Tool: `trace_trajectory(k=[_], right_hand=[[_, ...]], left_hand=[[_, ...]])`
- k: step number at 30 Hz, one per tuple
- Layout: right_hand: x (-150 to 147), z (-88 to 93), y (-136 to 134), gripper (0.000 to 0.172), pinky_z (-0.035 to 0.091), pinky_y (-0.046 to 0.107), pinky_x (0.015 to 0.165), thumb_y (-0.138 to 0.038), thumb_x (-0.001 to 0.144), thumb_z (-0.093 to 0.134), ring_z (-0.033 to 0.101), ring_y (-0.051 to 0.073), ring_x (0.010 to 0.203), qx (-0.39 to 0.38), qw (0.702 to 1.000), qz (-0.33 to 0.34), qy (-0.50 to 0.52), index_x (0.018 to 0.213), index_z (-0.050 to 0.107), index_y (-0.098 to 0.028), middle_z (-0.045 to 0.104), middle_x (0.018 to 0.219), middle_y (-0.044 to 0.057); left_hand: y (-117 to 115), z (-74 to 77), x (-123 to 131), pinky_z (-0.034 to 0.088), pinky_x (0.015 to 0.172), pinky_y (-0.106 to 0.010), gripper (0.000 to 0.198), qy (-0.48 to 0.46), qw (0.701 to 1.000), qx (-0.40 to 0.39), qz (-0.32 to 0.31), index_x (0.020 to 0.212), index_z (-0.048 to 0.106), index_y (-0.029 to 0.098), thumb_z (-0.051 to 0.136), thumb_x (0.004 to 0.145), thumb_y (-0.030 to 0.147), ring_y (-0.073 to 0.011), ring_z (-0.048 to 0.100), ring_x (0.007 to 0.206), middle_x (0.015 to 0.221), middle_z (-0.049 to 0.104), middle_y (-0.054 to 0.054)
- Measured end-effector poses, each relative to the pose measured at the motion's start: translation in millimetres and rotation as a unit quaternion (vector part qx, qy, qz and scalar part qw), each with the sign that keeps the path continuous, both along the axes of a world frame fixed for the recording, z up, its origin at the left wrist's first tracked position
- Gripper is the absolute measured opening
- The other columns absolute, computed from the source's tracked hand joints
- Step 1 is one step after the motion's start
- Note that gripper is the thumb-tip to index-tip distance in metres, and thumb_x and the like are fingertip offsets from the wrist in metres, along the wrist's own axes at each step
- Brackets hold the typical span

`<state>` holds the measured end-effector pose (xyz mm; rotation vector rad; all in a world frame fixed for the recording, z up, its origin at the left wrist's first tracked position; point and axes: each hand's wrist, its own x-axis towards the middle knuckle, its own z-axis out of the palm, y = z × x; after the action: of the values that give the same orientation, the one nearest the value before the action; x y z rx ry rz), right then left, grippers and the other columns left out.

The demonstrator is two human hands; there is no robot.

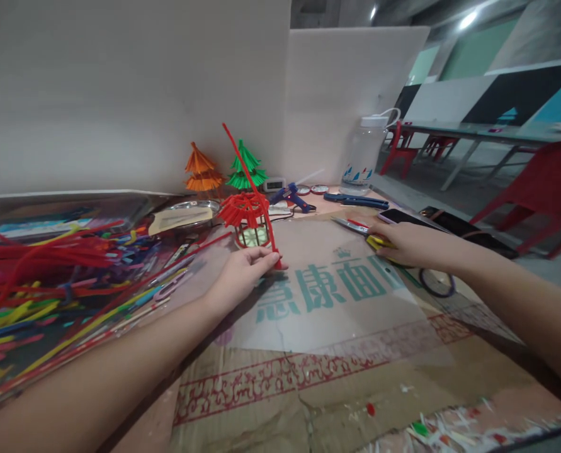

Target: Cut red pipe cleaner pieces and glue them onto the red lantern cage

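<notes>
My left hand [242, 274] pinches the lower end of a long red pipe cleaner [252, 182] that slants up to the left. The stem leans against a small red pavilion model [246, 217] with a pale lattice base. My right hand [405, 244] lies closed over the yellow handle of a pair of cutters [360, 229] whose metal tip points left. Both hands rest on a flattened cardboard sheet [318, 314] with green printed characters.
A heap of coloured pipe cleaners [53, 277] fills the left. Orange [202, 170] and green [246, 167] tree models stand by the white back board. A blue glue gun [292, 196], metal dish [186, 214], water bottle [365, 154], phone [403, 217] and tape ring [437, 282] lie around.
</notes>
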<state>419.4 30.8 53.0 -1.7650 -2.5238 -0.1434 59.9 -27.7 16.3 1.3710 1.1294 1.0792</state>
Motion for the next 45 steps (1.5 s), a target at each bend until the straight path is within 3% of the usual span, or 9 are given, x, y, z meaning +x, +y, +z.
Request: trace_trajectory(k=[2, 4, 7, 11, 16, 22, 28, 42, 45], right_hand=[[-5, 4.7, -1, 0.037, 0.048, 0.038, 0.068, -0.030, 0.089, 0.054, 0.068, 0.029, 0.080, -0.008, 1.000, -0.014, 0.004, 0.122, 0.066, -0.020, 0.074, 0.095, 0.012], [-18, 6.7, -5, 0.037, 0.050, 0.038, 0.072, -0.033, 0.092, 0.051, 0.068, 0.030, 0.087, 0.032, 0.998, 0.015, 0.055, 0.123, 0.064, -0.018, 0.073, 0.100, 0.013], [-53, 3.2, -22, 0.048, 0.051, 0.038, 0.080, -0.042, 0.090, 0.061, 0.067, 0.028, 0.094, 0.101, 0.975, 0.111, 0.164, 0.131, 0.055, -0.018, 0.070, 0.110, 0.012], [-117, -5.8, -46, 0.037, 0.050, 0.037, 0.073, -0.040, 0.082, 0.075, 0.066, 0.027, 0.085, 0.109, 0.960, 0.209, 0.150, 0.110, 0.062, -0.019, 0.071, 0.096, 0.011], [-173, -19.9, -43, 0.046, 0.047, 0.037, 0.075, -0.041, 0.082, 0.077, 0.063, 0.026, 0.092, 0.133, 0.913, 0.351, 0.162, 0.115, 0.058, -0.015, 0.068, 0.100, 0.012], [-174, -31.5, -30, 0.028, 0.042, 0.035, 0.070, -0.034, 0.091, 0.068, 0.057, 0.023, 0.084, 0.195, 0.881, 0.391, 0.179, 0.107, 0.058, -0.014, 0.065, 0.096, 0.011], [-176, -31.3, -30, 0.016, 0.037, 0.033, 0.068, -0.030, 0.095, 0.060, 0.054, 0.021, 0.079, 0.208, 0.890, 0.373, 0.161, 0.101, 0.058, -0.016, 0.064, 0.092, 0.009], [-182, -32.9, -29, 0.010, 0.037, 0.032, 0.067, -0.027, 0.095, 0.058, 0.055, 0.020, 0.078, 0.167, 0.894, 0.362, 0.203, 0.096, 0.057, -0.017, 0.064, 0.089, 0.007], [-177, -31.6, -31, 0.020, 0.040, 0.032, 0.068, -0.034, 0.092, 0.066, 0.057, 0.020, 0.079, 0.154, 0.892, 0.377, 0.195, 0.098, 0.058, -0.017, 0.065, 0.089, 0.008]], left_hand=[[0, 0.0, 0, 0.055, 0.078, -0.032, 0.031, -0.002, 1.000, 0.001, -0.001, 0.083, 0.071, 0.015, 0.076, 0.077, 0.046, -0.0193, 0.073, 0.077, 0.087, 0.080, -0.010], [-1, 0.1, 0, 0.055, 0.079, -0.032, 0.033, -0.005, 1.000, -0.003, -0.001, 0.083, 0.071, 0.015, 0.077, 0.076, 0.046, -0.0199, 0.073, 0.077, 0.086, 0.080, -0.010], [-3, -0.2, 1, 0.055, 0.079, -0.033, 0.034, -0.022, 1.000, -0.015, 0.003, 0.084, 0.071, 0.015, 0.077, 0.076, 0.048, -0.0207, 0.073, 0.079, 0.088, 0.080, -0.010], [-3, 0.6, 1, 0.054, 0.079, -0.032, 0.032, -0.017, 1.000, -0.010, -0.003, 0.083, 0.073, 0.016, 0.076, 0.075, 0.047, -0.0208, 0.073, 0.080, 0.088, 0.080, -0.010], [0, 2.9, -3, 0.051, 0.074, -0.030, 0.029, 0.045, 0.998, 0.030, -0.013, 0.084, 0.077, 0.015, 0.073, 0.075, 0.042, -0.0202, 0.069, 0.077, 0.086, 0.079, -0.009], [1, 1.8, -3, 0.049, 0.070, -0.029, 0.030, 0.072, 0.996, 0.042, -0.014, 0.086, 0.078, 0.014, 0.070, 0.076, 0.042, -0.0194, 0.065, 0.073, 0.082, 0.077, -0.006], [1, 2.9, -3, 0.049, 0.071, -0.028, 0.033, 0.071, 0.996, 0.046, -0.024, 0.083, 0.078, 0.014, 0.070, 0.077, 0.046, -0.0189, 0.065, 0.072, 0.078, 0.076, -0.005], [-2, 6.7, 0, 0.050, 0.071, -0.028, 0.043, 0.077, 0.995, 0.055, -0.017, 0.079, 0.076, 0.015, 0.078, 0.067, 0.056, -0.0199, 0.066, 0.072, 0.077, 0.077, -0.005], [-3, 8.1, 1, 0.051, 0.069, -0.028, 0.044, 0.071, 0.996, 0.051, -0.011, 0.079, 0.076, 0.015, 0.076, 0.068, 0.058, -0.0198, 0.067, 0.072, 0.079, 0.078, -0.006]])
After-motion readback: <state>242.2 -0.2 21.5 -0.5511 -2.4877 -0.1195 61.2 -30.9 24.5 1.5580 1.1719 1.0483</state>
